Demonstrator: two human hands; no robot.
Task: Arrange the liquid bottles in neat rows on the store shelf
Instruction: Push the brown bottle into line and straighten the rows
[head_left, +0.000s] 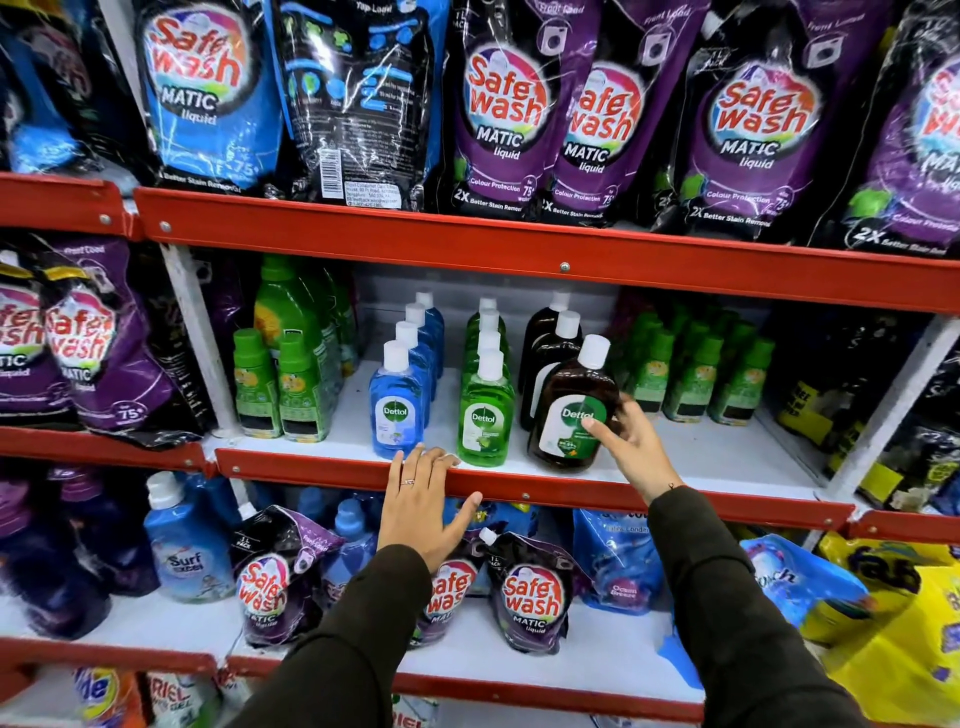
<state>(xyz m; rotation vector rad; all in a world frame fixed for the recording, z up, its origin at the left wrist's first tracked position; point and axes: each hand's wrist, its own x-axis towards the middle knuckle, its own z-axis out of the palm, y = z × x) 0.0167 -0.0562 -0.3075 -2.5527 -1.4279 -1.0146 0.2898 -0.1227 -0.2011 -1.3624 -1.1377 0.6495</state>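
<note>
Three rows of white-capped Dettol bottles run front to back on the middle white shelf (717, 457). The blue row (397, 410) is on the left, the green row (484, 415) in the middle, the brown row on the right. The front brown bottle (563, 415) tilts slightly, and my right hand (631, 441) touches its right side with thumb and fingers spread on the label. My left hand (423, 506) lies flat on the shelf's red front lip, just below the blue and green front bottles, holding nothing.
Small green bottles stand left (280, 389) and right (696, 379) of the Dettol rows. Purple and blue Safewash pouches (509, 119) hang over the upper red rail. More pouches and blue bottles (187, 545) fill the shelf below. Bare white shelf lies right of the brown bottle.
</note>
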